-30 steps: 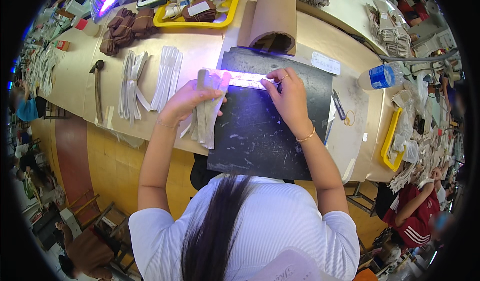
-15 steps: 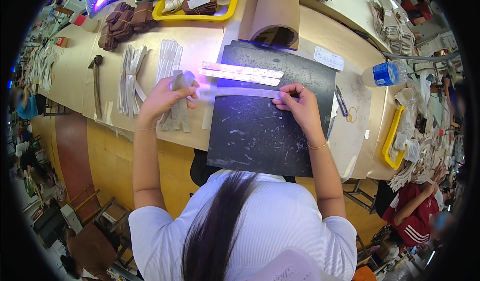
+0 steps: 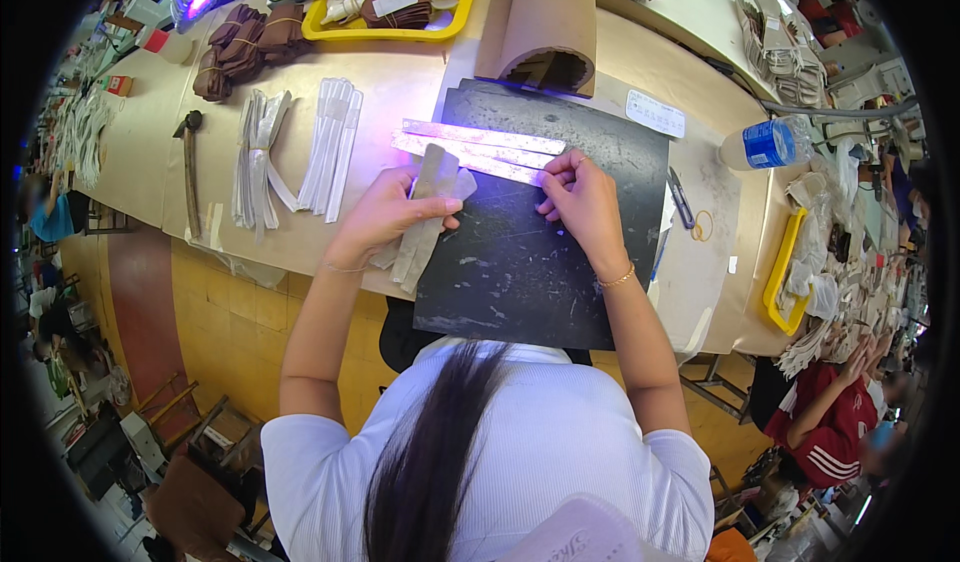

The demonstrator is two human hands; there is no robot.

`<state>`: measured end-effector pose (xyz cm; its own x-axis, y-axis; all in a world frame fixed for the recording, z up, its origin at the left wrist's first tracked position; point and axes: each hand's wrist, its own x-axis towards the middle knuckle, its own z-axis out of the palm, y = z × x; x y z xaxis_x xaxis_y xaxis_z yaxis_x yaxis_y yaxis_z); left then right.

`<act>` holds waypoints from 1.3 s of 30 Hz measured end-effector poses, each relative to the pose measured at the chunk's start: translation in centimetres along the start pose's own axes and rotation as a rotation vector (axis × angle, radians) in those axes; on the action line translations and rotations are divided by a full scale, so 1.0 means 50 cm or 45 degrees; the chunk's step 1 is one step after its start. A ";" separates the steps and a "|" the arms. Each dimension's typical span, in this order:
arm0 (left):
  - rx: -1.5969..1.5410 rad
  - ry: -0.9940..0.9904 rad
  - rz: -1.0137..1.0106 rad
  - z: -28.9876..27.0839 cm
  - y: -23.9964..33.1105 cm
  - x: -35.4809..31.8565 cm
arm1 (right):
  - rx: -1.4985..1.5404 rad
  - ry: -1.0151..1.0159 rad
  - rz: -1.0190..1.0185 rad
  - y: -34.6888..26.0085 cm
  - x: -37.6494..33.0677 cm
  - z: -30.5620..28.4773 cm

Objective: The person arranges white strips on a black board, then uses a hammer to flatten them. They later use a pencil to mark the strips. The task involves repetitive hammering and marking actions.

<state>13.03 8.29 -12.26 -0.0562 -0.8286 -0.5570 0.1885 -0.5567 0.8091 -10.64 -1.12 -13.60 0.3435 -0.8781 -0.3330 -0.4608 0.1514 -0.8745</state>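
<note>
My left hand (image 3: 400,212) is closed around a small bunch of grey fabric strips (image 3: 425,217), held slanting over the left edge of a scuffed black board (image 3: 520,262). On the board's upper part lie several pale, shiny strips (image 3: 480,137), side by side and nearly level. My right hand (image 3: 583,207) has its thumb and fingers pinched at the right end of the lowest pale strip (image 3: 500,167). That strip's left part passes close above the grey bunch.
Left of the board are two bundles of white strips (image 3: 332,152), a hammer (image 3: 191,177) and brown bundles (image 3: 240,47). A yellow tray (image 3: 390,34) and a cardboard roll (image 3: 552,32) stand behind. To the right are a cutter knife (image 3: 681,200) and a bottle (image 3: 760,148).
The strip stretched between my hands has moved up against the other pale strips. My left hand has come right and nearer with the grey bunch; my right hand has shifted slightly left.
</note>
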 end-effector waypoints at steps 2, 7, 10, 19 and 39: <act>-0.031 -0.017 0.033 0.010 -0.002 0.005 | -0.131 0.115 -0.124 0.001 -0.003 0.005; 0.196 0.035 0.101 0.031 0.008 0.011 | 0.043 0.011 -0.244 -0.025 -0.025 0.016; 0.172 -0.008 0.117 0.032 -0.008 0.021 | 0.196 -0.250 -0.202 -0.042 -0.034 0.031; -0.014 0.139 0.107 0.001 0.002 -0.005 | 0.303 -0.127 0.019 0.019 -0.054 0.016; 0.241 0.025 0.103 -0.039 -0.056 -0.039 | 0.463 0.024 0.106 0.032 -0.065 0.020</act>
<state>14.51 11.57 -13.81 -0.0288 -0.8710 -0.4905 0.0041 -0.4908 0.8713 -11.68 2.40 -14.24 0.3007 -0.8637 -0.4046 -0.1642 0.3710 -0.9140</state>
